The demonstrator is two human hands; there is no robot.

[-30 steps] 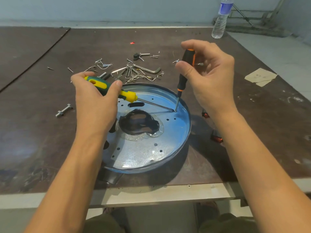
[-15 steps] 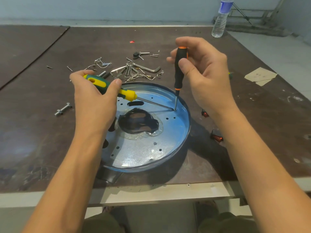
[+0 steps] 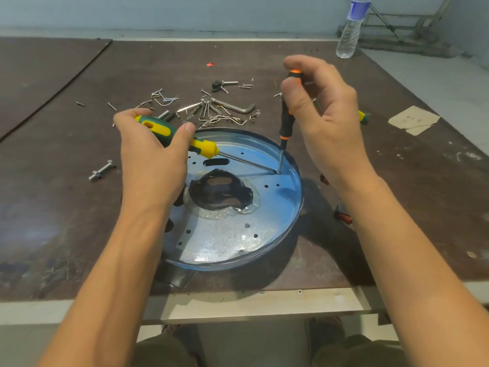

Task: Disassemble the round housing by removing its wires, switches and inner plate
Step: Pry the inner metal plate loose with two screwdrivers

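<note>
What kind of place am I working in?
Probably a repair workshop: worn dark tabletop, loose screws and a hex key behind the round housing, green-yellow screwdriver in the left hand, black-orange screwdriver in the right hand.

The round housing (image 3: 296,215) is partly hidden by the left hand (image 3: 150,165); the bottle (image 3: 349,35) at the far right corner of the table (image 3: 66,207) is cut off above.

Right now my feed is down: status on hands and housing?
Left hand grips green-yellow screwdriver, right hand black-orange screwdriver, upright. Both tips meet inside round housing, far right. Nothing blocking.
</note>
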